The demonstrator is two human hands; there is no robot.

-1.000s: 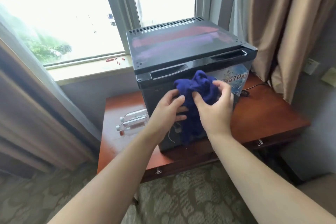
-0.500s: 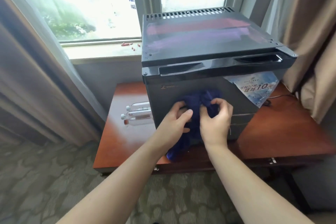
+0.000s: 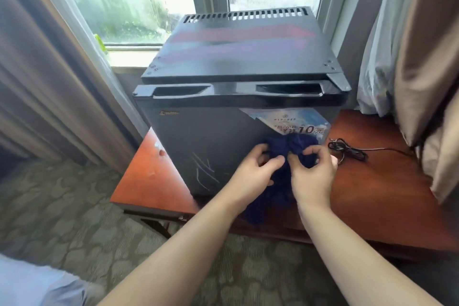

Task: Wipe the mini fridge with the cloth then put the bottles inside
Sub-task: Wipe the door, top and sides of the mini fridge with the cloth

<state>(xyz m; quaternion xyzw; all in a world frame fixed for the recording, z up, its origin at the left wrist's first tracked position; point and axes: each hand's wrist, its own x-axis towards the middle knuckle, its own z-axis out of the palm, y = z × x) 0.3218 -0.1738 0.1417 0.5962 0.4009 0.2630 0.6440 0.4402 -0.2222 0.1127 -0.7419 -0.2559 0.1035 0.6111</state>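
A black mini fridge [image 3: 211,141] stands shut on a reddish wooden table [image 3: 372,189], with a blue and white sticker [image 3: 295,123] on its door. Both hands hold a bunched dark blue cloth [image 3: 288,149] against the lower right of the door. My left hand [image 3: 250,174] grips the cloth's left side and my right hand [image 3: 313,174] pinches its right side; more cloth hangs down below them. Only the caps of the bottles [image 3: 159,149] peek out behind the fridge's left edge.
A black power cord [image 3: 347,151] lies coiled on the table right of the fridge. Curtains [image 3: 422,57] hang close on both sides, with a window [image 3: 139,0] behind. Patterned carpet [image 3: 74,206] covers the floor in front. White scratch marks [image 3: 203,171] show on the door.
The view has swung left and closer, so the fridge fills more of the frame. Both hands moved the cloth to the right along the door, under the sticker.
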